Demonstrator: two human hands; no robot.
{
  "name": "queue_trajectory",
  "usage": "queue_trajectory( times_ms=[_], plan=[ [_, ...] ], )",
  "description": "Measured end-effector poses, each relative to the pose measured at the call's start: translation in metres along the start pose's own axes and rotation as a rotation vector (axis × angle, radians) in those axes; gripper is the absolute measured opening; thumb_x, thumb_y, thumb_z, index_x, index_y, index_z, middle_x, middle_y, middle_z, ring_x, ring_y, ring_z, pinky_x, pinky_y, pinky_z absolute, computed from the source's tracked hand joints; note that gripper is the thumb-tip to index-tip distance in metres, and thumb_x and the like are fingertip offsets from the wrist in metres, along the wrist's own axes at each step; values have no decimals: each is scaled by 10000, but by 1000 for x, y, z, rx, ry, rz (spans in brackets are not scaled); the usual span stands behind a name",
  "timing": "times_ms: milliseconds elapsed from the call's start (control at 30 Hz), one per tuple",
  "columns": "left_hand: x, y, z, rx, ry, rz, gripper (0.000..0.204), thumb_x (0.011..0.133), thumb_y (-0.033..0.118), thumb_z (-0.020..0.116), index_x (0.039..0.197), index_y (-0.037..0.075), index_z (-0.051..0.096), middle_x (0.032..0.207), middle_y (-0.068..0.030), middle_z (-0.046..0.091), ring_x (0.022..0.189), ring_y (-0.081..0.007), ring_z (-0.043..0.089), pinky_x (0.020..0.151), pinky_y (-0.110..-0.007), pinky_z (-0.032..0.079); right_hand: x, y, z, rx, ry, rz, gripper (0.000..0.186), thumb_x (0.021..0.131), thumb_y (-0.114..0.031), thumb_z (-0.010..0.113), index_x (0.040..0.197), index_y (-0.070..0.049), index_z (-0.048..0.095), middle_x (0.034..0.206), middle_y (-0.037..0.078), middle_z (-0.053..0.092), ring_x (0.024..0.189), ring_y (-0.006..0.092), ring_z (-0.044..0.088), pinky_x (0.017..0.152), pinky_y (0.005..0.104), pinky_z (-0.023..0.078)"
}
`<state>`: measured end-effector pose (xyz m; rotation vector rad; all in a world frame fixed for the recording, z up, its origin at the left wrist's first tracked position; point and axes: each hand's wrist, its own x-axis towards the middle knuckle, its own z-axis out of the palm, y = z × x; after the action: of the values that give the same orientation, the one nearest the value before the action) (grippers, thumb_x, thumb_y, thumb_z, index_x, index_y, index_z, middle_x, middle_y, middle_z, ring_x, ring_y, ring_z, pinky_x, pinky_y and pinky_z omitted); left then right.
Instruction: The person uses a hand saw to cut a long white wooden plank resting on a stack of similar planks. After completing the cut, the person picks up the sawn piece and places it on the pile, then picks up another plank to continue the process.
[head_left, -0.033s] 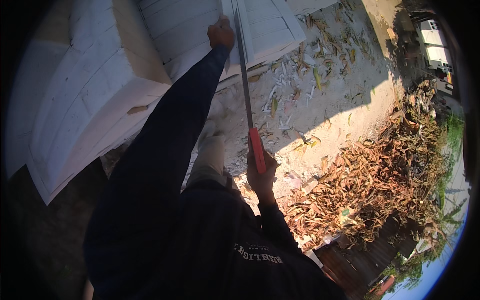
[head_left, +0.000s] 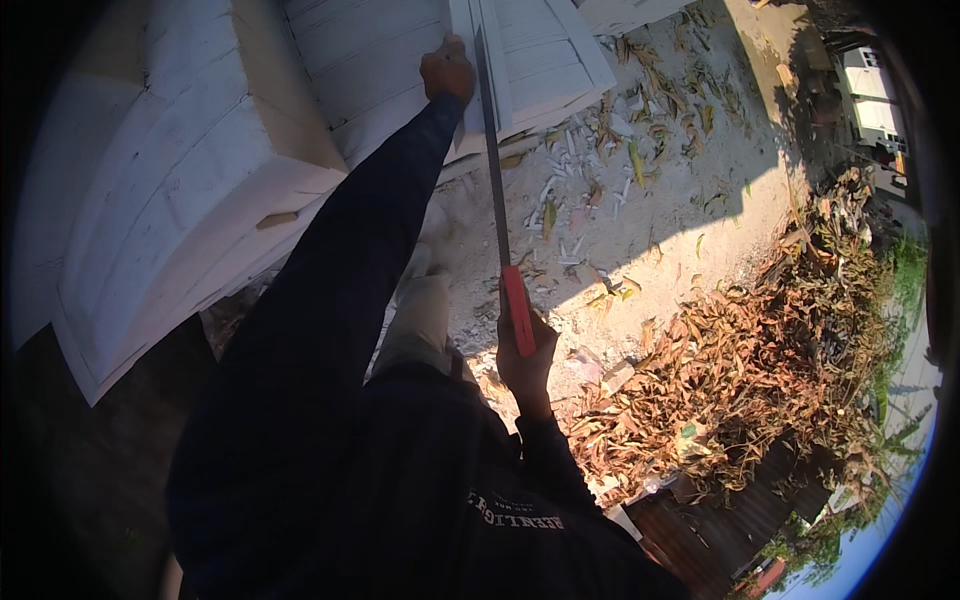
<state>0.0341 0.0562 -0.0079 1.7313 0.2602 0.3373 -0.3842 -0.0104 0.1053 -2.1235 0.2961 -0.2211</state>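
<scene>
My right hand is closed around the red handle of a handsaw. Its long, narrow dark blade runs away from me, the far part lying over a white strip. On the left side of that strip rests my left hand, its fingers curled closed at the strip's edge, close beside the blade. Beneath the strip is a larger white panelled piece with dark lines across it. The blade's contact with the strip is too narrow to make out.
A bulky white block with slanted sides stands at the left. White offcuts and scattered leaves lie on the sandy ground. A heap of dry brown leaves spreads at the right, with a dark corrugated sheet nearer me.
My right hand and the saw have come slightly back toward me. The left hand stays at the strip, and the whole view has shifted a little.
</scene>
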Motion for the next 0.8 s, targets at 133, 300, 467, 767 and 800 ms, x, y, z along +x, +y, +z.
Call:
queue_trajectory(
  times_ms=[133, 300, 467, 767, 800],
  plan=[
    [-6, -9, 0, 102, -40, 54, 445, 1048, 344, 538, 1048, -43, 757, 778, -275, 701, 769, -381, 689, 746, -452, 505, 91, -36, 7, -45, -189, 166, 532, 894, 8, 556, 1424, 59, 552, 901, 261, 711, 726, 340, 721, 675, 371, 552],
    [-3, -5, -7, 19, -3, 60, 474, 1019, 370, 561, 993, -57, 768, 781, -323, 687, 784, -467, 686, 775, -538, 511, 47, -36, 3, -12, -132, 164, 532, 893, 9, 553, 1423, 65, 550, 997, 276, 718, 773, 350, 729, 687, 383, 561],
    [-9, 0, 0, 13, 42, 20, 462, 1027, 364, 555, 1052, -48, 764, 744, -304, 688, 744, -410, 703, 734, -513, 510, -9, -29, -5, -30, -43, 149, 527, 894, 1, 565, 1416, 74, 552, 951, 275, 717, 776, 324, 740, 671, 377, 557],
    [10, -43, 0, 69, 13, 86, 408, 1031, 316, 578, 1163, -34, 743, 974, -260, 759, 941, -310, 745, 835, -389, 546, -27, -18, 5, -40, 61, -17, 528, 892, 18, 552, 1419, 47, 569, 897, 273, 710, 714, 345, 735, 643, 395, 557],
    [17, -50, 1, 61, 43, 115, 407, 1031, 315, 577, 1157, -35, 745, 969, -261, 758, 939, -308, 745, 834, -391, 546, -19, -19, 1, -12, 44, 1, 520, 895, 14, 556, 1413, 51, 570, 868, 268, 703, 710, 352, 730, 641, 391, 554]
  ],
)
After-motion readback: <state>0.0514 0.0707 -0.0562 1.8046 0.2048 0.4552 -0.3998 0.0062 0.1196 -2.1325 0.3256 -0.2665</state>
